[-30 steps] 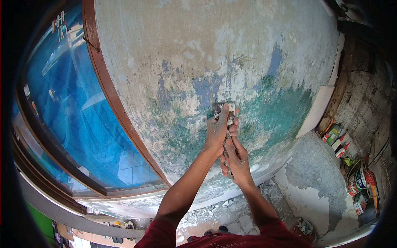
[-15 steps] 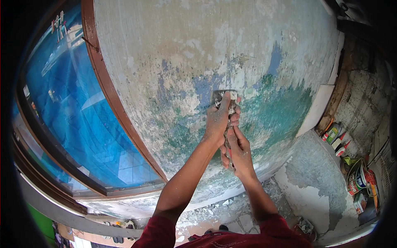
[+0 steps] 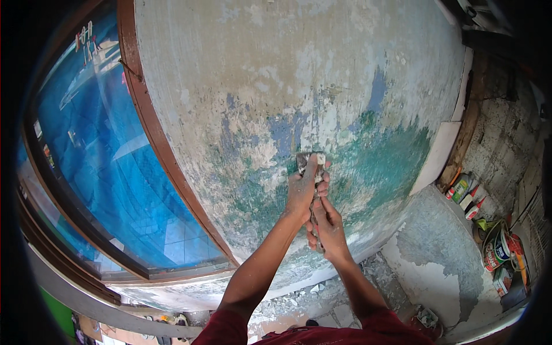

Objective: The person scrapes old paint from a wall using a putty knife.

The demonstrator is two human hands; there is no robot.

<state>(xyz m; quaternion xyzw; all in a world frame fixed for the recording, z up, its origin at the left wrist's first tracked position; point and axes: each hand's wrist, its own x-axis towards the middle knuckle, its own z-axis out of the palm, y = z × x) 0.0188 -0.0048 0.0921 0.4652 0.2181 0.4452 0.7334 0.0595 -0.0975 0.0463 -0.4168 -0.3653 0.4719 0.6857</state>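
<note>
Dusty from fingers to forearm, my left hand (image 3: pixel 307 187) is closed around the upper part of a metal scraper (image 3: pixel 305 158), its thumb lying on the blade. Just below it, my right hand (image 3: pixel 328 227) grips the scraper's handle. The blade rests against a wall (image 3: pixel 299 63) with flaking beige, blue-grey and green paint. Part of the handle is hidden by my fingers.
A brown-framed window (image 3: pixel 138 103) with blue behind it fills the left. Bottles (image 3: pixel 463 187), a paint can (image 3: pixel 495 250) and assorted items crowd the right ledge. Plaster rubble (image 3: pixel 299 293) lies along the wall's foot, and a container (image 3: pixel 425 319) stands at lower right.
Both hands and the scraper rose on the wall between the first two frames and are now lower again. The view has also shifted slightly.
</note>
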